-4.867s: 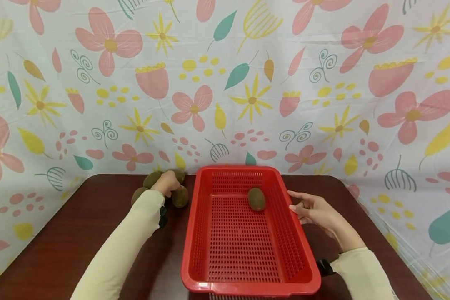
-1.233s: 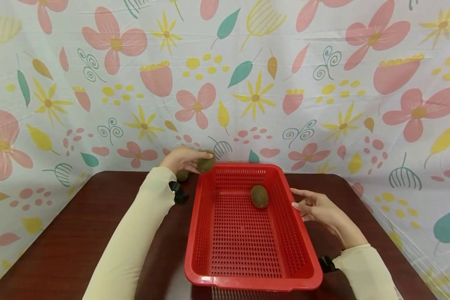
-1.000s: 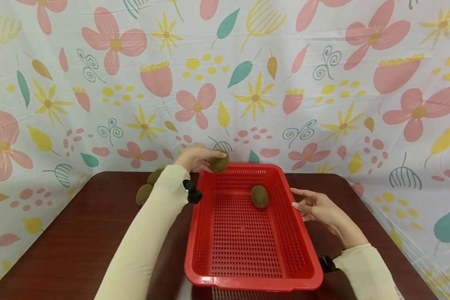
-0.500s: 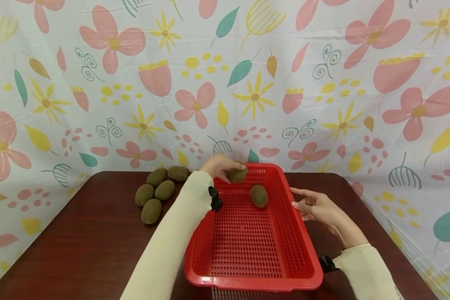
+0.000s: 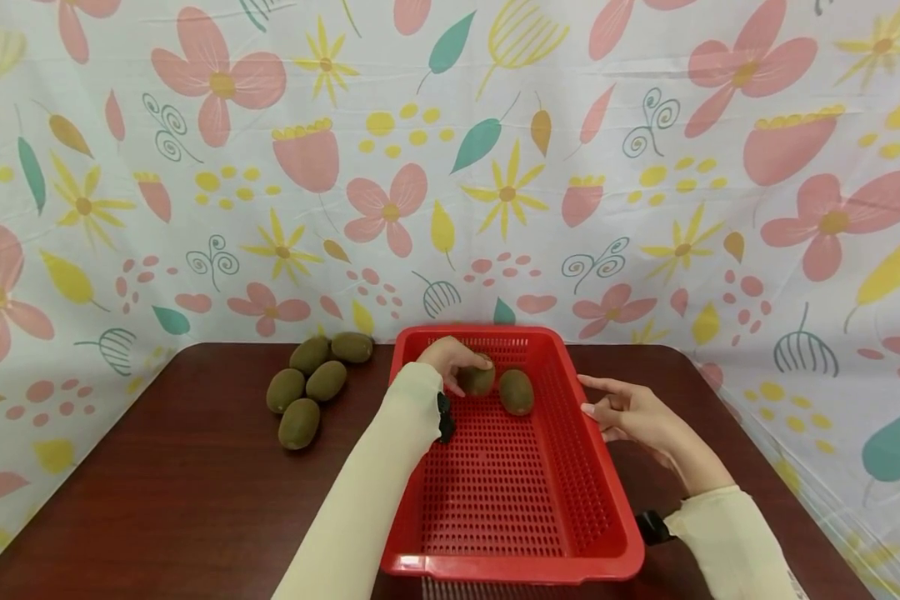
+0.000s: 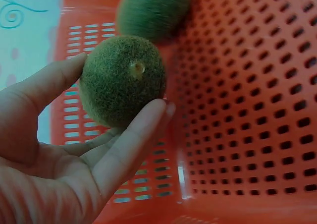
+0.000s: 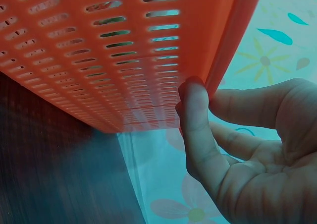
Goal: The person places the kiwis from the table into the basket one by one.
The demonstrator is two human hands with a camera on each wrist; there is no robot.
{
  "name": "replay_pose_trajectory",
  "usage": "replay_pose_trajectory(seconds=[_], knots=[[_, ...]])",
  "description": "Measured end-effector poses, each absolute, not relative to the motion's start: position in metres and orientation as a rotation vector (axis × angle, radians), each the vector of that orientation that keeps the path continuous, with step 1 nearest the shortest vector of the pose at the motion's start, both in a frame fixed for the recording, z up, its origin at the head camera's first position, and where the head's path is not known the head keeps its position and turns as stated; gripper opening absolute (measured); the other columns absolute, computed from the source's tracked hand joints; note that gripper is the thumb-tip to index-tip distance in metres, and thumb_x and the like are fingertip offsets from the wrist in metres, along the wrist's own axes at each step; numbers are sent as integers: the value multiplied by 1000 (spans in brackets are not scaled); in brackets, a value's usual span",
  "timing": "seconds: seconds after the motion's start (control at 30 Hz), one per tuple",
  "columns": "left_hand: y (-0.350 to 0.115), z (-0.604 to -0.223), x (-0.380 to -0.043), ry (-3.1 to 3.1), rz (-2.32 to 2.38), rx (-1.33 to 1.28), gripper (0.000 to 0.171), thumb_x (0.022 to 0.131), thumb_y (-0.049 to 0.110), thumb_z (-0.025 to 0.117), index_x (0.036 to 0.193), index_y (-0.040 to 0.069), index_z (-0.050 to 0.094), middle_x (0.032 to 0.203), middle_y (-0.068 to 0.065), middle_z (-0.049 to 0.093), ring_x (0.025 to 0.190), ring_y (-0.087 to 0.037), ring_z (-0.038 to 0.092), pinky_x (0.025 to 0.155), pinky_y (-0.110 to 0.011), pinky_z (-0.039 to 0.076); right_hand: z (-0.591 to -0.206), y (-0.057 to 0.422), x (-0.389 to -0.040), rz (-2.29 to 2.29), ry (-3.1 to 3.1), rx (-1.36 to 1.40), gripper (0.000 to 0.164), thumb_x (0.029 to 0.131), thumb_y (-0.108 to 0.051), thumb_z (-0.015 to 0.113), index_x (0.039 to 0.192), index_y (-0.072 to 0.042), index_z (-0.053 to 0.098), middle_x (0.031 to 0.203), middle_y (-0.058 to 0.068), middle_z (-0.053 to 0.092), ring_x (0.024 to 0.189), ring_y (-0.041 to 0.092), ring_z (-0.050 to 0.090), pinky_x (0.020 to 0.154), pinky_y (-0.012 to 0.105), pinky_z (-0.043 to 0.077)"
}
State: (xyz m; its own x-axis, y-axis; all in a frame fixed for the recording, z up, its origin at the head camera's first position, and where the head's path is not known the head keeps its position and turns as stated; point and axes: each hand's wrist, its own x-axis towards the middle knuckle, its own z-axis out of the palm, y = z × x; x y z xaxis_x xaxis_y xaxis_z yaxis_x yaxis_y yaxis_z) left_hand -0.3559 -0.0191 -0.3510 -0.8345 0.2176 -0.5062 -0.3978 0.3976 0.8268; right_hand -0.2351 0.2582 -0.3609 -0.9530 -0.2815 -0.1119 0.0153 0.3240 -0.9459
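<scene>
In the red plastic basket point(image 5: 510, 568), one oval brown kiwi point(image 5: 477, 381) is part-hidden. Another kiwi point(image 6: 153, 10) blurs in left wrist view.

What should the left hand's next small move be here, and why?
Probably ease the held kiwi down onto the floor of the red basket and let go: the left hand grips it inside the basket, right beside a second kiwi, while the right hand holds the rim. Whether it touches the floor is hard to tell.
</scene>
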Motion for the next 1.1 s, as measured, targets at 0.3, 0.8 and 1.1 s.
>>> replay_pose_trajectory(seconds=[0.3,0.8,1.1], knots=[[-8,-409,-395,2178,1365,-149,49,80,20,80,118,-1,58,136,-22,45,120,-40,49,70,-49,57,-360,257,-234,-1679,2330,-233,67,94,-15,63,150,-1,28,92,15,64,80,24,67,75,39,58],[-3,-368,-338,2189,1402,-159,54,94,20,64,137,-5,44,141,-23,41,125,-40,47,85,-43,55,-361,258,-234,-1682,2326,-221,66,94,-15,63,150,-2,29,92,14,64,79,23,67,75,39,58],[1,-379,-359,2152,1372,-150,52,89,17,71,129,-7,50,133,-24,46,122,-40,48,70,-42,58,-361,259,-235,-1688,2322,-236,66,95,-14,61,150,-1,27,92,14,65,80,23,68,74,39,58]])
